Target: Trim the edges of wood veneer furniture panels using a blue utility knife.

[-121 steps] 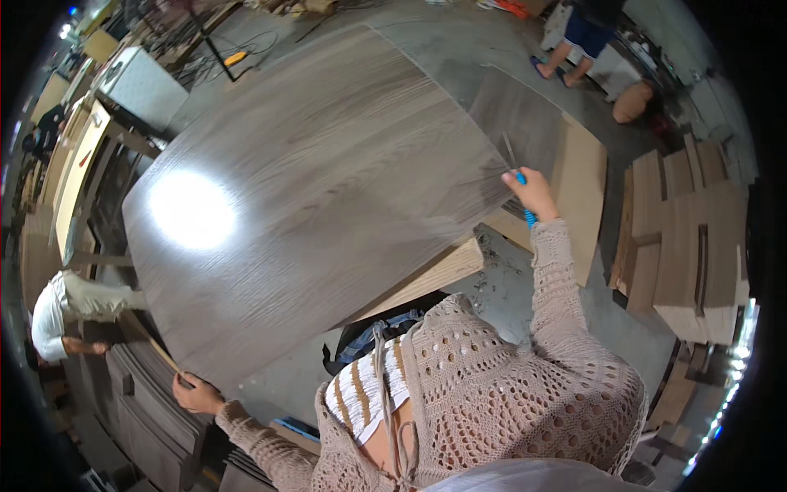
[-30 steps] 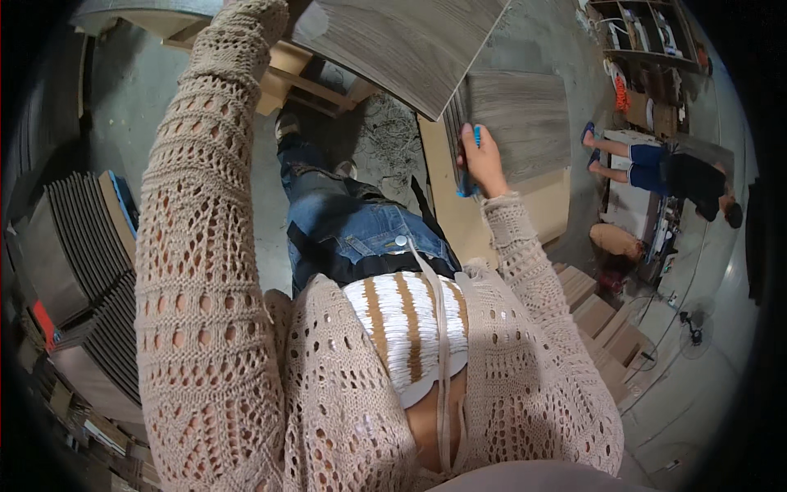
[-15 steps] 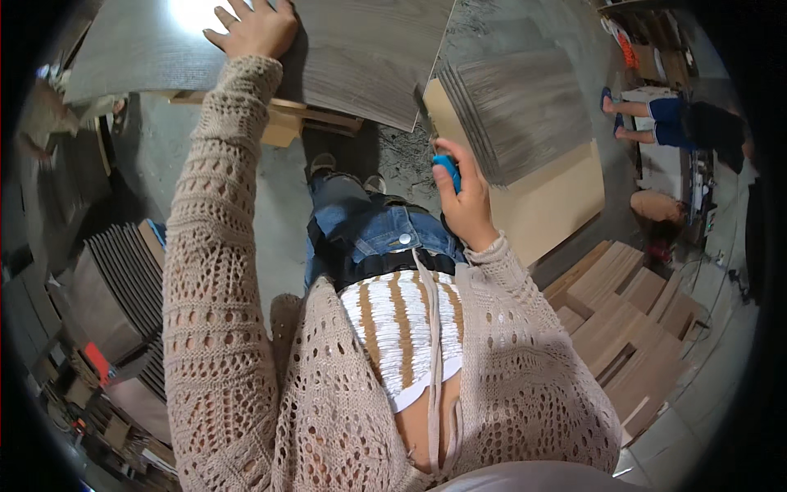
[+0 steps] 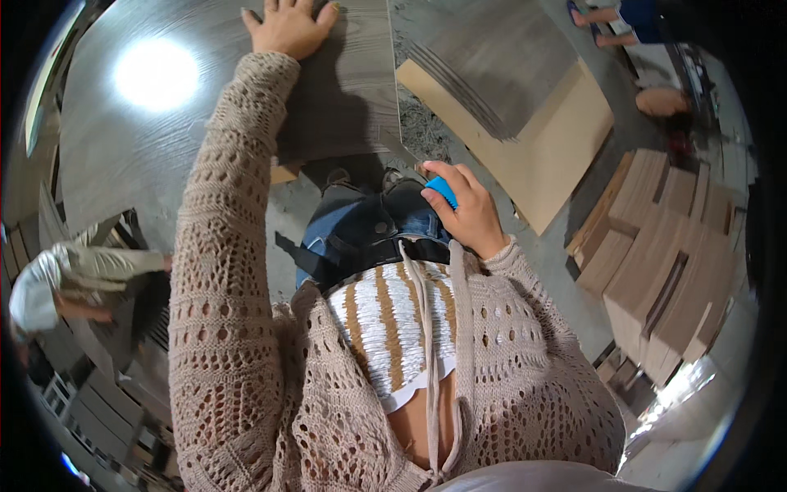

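My left hand lies flat with spread fingers on a large grey wood-grain panel at the far left, its fingertips cut off by the upper edge. Closer to my body, my right hand grips a blue-handled blade tool. The tool's thin grey blade reaches up and left, to the near right corner of the panel. Whether the blade touches the panel edge, I cannot tell. My fingers cover part of the handle.
A stack of grey boards lies on a tan sheet at the right, with dark shavings beside it. Brown wood-grain pieces are piled farther right. One person bends at the left; another's legs show at the upper right.
The view has shifted, so more of the panel shows. My right hand and the tool are nearer my waist, with the blade tilted further left. My left hand stays on the panel.
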`<state>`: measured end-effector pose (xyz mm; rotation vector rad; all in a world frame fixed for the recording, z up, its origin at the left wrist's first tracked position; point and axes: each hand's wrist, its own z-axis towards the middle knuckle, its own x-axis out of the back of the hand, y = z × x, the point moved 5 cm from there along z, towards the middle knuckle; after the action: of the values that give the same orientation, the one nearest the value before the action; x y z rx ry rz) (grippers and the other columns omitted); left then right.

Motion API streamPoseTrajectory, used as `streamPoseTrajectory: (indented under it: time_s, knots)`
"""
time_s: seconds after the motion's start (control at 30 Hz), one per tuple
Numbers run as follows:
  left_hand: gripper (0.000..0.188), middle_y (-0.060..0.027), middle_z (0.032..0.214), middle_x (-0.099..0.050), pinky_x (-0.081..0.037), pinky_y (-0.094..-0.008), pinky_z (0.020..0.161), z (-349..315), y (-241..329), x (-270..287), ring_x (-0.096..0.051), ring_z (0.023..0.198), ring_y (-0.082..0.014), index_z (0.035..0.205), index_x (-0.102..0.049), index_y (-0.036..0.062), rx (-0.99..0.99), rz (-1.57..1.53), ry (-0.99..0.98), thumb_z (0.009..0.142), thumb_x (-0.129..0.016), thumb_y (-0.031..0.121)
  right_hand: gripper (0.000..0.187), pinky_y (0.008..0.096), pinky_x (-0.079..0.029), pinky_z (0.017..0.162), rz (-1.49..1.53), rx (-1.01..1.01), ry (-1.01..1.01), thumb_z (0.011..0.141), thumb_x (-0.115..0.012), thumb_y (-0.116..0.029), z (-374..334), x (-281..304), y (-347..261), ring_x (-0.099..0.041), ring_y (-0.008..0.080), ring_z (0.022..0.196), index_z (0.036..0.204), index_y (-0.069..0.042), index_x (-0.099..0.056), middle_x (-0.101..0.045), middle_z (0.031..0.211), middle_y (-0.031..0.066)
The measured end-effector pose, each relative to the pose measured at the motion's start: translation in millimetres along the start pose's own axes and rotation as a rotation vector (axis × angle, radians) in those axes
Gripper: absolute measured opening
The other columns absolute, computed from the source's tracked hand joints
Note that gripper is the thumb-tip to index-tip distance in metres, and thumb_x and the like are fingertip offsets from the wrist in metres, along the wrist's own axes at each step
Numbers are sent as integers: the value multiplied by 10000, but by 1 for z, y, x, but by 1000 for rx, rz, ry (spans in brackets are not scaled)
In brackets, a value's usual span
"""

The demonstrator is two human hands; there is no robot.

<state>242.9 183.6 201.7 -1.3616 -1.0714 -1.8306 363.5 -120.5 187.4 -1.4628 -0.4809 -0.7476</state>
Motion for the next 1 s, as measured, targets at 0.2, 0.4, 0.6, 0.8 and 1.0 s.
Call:
streamPoseTrajectory:
  time_s: [0.2, 0.4, 0.6, 0.8, 1.0]
  knots:
    - [577, -87, 1479, -291, -88, -618, 1079, 34, 25, 15, -192, 1383, -327, 1373, -396, 195, -38, 30, 27, 888, -412, 507, 313, 354, -508, 643, -34, -74, 137, 844, -638, -223, -17, 21, -12, -617, 277, 791, 1144, -157, -578, -610, 935, 66]
    - [626, -113, 1488, -263, -86, -588, 1095, 49, 59, 38, -179, 1388, -325, 1397, -359, 141, -42, 41, -14, 889, -405, 504, 306, 348, -508, 630, -135, -184, 263, 841, -641, -218, -35, 48, -17, -619, 272, 763, 1137, -156, -599, -612, 929, 69]
    - [729, -180, 1480, -249, -81, -540, 1112, 37, 59, 3, -165, 1390, -334, 1379, -325, -20, -25, 6, 31, 884, -399, 510, 293, 334, -504, 603, -153, -241, 298, 831, -648, -196, -46, 46, 1, -620, 252, 709, 1121, -158, -629, -625, 837, 51]
    - [712, -194, 1474, -255, -99, -529, 1113, 5, 65, -29, -177, 1385, -340, 1377, -324, -29, -68, 25, 78, 889, -389, 484, 288, 352, -502, 566, -350, -180, 272, 809, -671, -203, -52, 36, 21, -617, 245, 670, 1095, -172, -647, -624, 836, 39]
    - [677, -207, 1458, -283, -114, -500, 1120, -5, 75, -46, -195, 1378, -346, 1365, -324, -52, -113, 17, 119, 901, -369, 439, 258, 363, -498, 564, -360, -97, 334, 821, -660, -234, -29, 34, 39, -621, 259, 675, 1075, -189, -652, -630, 822, 47]
